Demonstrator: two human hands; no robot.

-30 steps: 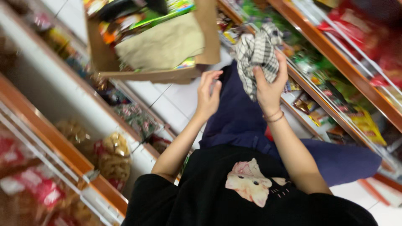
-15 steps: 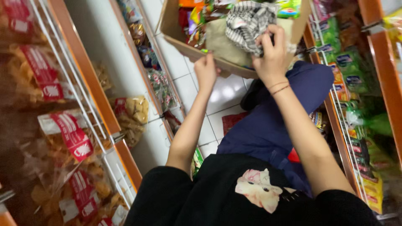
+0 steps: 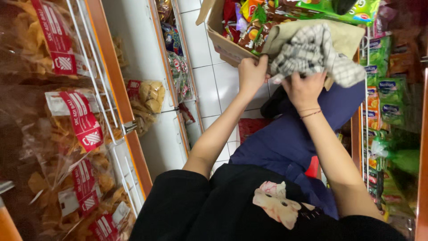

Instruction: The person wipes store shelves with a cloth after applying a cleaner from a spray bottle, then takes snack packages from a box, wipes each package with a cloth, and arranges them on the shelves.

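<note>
A brown cardboard box (image 3: 225, 42) stands on the white tiled floor (image 3: 209, 85) at the far side, its flaps open, and it is full of snack packets (image 3: 249, 22) in red, yellow, orange and purple, with a large green packet (image 3: 343, 10) on top at the far right. Over the near part of the box lies a beige cloth (image 3: 345, 35), and on it a checked cloth (image 3: 312, 53), white with dark lines, crumpled; its long axis goes from left to right, and the right end hangs down a little over the box edge. The left hand (image 3: 252, 73) is closed around the near rim of the box, just beside the left end of the checked cloth. The right hand (image 3: 305, 89) is under the checked cloth and touches it from the near side, fingers hidden by the fabric, so I cannot tell if it grips. On the left, an orange shelf (image 3: 113, 76) with white wire rails holds clear bags of chips (image 3: 67, 129) with red and white labels; further away are smaller clear bags (image 3: 149, 100). On the right, a shelf holds green packets (image 3: 385, 96) in a row.
</note>
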